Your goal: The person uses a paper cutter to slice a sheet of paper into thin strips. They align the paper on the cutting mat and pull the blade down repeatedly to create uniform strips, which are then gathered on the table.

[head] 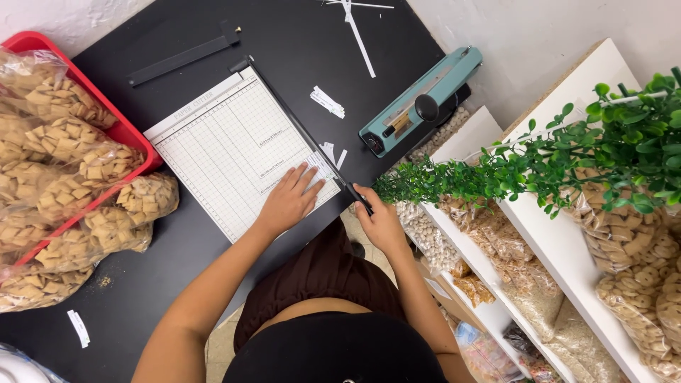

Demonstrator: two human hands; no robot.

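Note:
A white gridded paper cutter (pixel 227 145) lies on the black table (pixel 298 35). My left hand (pixel 289 200) presses flat on its near right corner, fingers spread over a small white paper strip by the blade edge. The cutter's black blade arm (pixel 298 128) lies down along the board's right side. My right hand (pixel 379 220) is shut on the arm's handle at the table's edge.
A red tray (pixel 135 138) at left holds several clear bags of tan crackers (pixel 64 135). White paper scraps (pixel 327 101) lie near a teal heat sealer (pixel 422 99). A black bar (pixel 184 57) lies at the back. White shelves (pixel 560 241) with bagged snacks and a green plant (pixel 567 156) stand at right.

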